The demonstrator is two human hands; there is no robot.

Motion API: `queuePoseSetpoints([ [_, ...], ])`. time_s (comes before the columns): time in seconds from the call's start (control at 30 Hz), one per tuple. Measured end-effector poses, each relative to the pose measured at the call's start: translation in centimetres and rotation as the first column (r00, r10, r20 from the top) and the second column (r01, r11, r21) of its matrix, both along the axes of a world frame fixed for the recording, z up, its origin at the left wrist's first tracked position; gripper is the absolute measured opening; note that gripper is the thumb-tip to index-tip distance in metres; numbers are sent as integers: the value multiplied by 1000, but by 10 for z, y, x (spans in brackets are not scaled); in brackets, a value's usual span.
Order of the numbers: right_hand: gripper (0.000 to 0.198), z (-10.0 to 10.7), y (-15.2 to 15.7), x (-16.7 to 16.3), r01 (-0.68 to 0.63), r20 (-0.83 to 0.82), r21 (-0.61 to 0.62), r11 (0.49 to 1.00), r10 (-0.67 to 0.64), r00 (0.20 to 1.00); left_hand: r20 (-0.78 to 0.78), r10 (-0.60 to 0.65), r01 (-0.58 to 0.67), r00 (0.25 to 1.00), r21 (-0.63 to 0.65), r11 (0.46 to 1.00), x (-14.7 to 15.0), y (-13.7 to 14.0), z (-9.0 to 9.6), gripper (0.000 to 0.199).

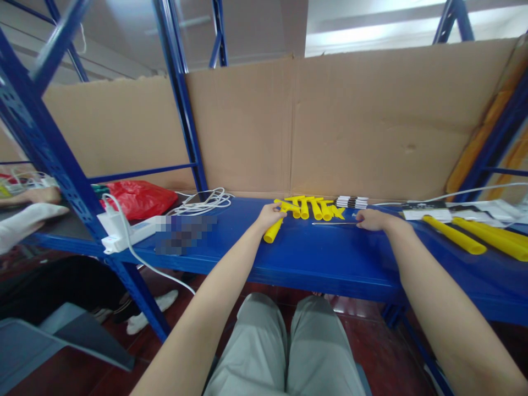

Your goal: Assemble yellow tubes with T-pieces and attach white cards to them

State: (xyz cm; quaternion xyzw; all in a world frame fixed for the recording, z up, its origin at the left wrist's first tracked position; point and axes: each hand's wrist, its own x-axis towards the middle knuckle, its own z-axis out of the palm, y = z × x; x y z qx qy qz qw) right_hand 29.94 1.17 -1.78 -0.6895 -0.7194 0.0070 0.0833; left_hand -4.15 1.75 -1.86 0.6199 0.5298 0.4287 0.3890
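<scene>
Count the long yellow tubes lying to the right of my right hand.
3 in sight: one tube nearest your right hand, a second tube to its right, and a third tube partly hidden behind the second. More may lie past the picture's edge.

Two bare hands, one left hand and one right hand, are holding one yellow, plastic-looking tubular piece and one slender, metallic-looking rod respectively. At least four yellow, plastic-looking T-shaped pieces are forming a row, their overlap blurring an exact count. At least three long, straight yellow tubes are lying at right. One crumpled red plastic bag and one white plastic power strip are occupying the left side.
</scene>
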Motion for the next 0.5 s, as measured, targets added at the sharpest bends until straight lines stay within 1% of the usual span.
queuePoseSetpoints([
  [0.07, 18, -1, 3, 0, 24, 10, -36, 999, -24, 1000, -3, 12, -12, 1000, -3, 1000, 1, 0, 1, 62],
  [0.17, 23, 0, 2, -3, 36, -11, -8, 999, -37, 999, 14, 17, -17, 1000, -19, 1000, 2, -2, 1, 61],
  [0.37, 39, 6, -2, -8, 150, -2, 41, 988, -150, 989, 49, 36, -36, 998, -5, 999, 4, 0, -1, 55],
  [0.43, 40, 6, 2, -6, 150, -6, 54, 987, -150, 989, 55, 45, -45, 998, -1, 999, 4, 1, -1, 54],
  [0.5, 40, 6, 9, -3, 126, -32, 85, 988, -123, 992, 67, 46, -45, 997, -3, 999, 4, 2, -1, 54],
])
